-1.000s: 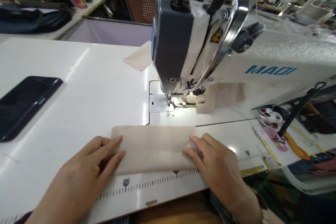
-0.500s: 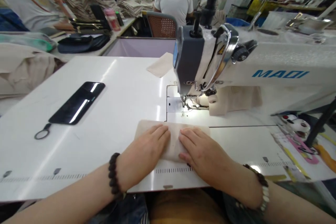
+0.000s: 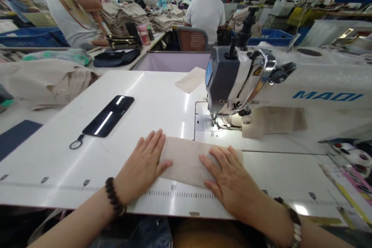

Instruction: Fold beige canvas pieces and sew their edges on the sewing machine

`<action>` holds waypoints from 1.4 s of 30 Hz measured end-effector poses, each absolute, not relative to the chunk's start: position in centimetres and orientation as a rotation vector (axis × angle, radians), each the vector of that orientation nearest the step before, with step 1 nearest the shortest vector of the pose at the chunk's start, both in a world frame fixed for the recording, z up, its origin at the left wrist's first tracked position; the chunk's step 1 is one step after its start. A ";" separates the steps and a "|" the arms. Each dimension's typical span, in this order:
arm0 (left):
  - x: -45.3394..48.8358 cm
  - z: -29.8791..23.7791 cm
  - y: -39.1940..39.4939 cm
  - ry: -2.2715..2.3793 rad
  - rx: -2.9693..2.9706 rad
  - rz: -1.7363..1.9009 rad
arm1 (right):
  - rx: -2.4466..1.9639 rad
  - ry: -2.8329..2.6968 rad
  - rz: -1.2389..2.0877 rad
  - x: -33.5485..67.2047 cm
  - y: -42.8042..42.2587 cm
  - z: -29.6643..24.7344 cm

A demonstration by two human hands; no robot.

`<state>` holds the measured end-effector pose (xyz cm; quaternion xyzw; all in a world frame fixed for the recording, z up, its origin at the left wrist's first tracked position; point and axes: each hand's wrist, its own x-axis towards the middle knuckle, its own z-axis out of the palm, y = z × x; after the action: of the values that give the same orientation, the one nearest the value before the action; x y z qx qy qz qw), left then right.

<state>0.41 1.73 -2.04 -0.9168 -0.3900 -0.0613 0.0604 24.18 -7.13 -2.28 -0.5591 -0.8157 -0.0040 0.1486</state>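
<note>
A folded beige cloth piece (image 3: 186, 159) lies flat on the white sewing table (image 3: 139, 104), just in front of the needle of the sewing machine (image 3: 261, 81). My left hand (image 3: 142, 168) rests flat on the cloth's left end, fingers stretched out. My right hand (image 3: 229, 180) lies flat on its right end, fingers spread. Neither hand grips anything. Both wrists wear bead bracelets.
A dark phone (image 3: 109, 115) with a ring strap lies left of the cloth. A loose beige scrap (image 3: 190, 79) sits behind the machine head, and another beige piece (image 3: 273, 120) lies under the machine arm. Beige fabric (image 3: 43, 81) is heaped at left. A person in white (image 3: 206, 15) sits ahead.
My hands have slid apart from the middle of the cloth toward its two ends. The view has lifted and pulled back, showing more of the room.
</note>
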 end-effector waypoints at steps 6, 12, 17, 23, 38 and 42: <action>2.7 0.3 -0.9 -0.889 -2.991 -0.266 | -1.623 -2.334 -0.048 24.0 -7.4 -1.6; 7.8 1.2 4.0 -0.913 -3.068 -0.076 | -1.437 -2.617 0.112 26.5 -5.7 1.2; 11.1 1.3 8.4 -0.825 -2.911 -0.036 | -1.292 -2.784 -0.095 29.2 -2.4 0.9; 12.7 0.3 7.1 -0.714 -3.045 -0.114 | -1.240 -2.645 -0.137 30.1 -1.4 -0.9; 12.8 -0.6 8.2 -0.745 -3.031 -0.192 | -1.425 -2.443 -0.060 30.1 -1.0 -0.9; 12.9 -0.6 8.3 -0.736 -3.028 -0.182 | -1.433 -2.445 -0.056 30.1 -1.0 -1.0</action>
<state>12.86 8.34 -0.64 -0.9700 -0.2357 -0.0584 0.0102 30.05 -1.01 -0.95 -0.4996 -0.8524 -0.0196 0.1528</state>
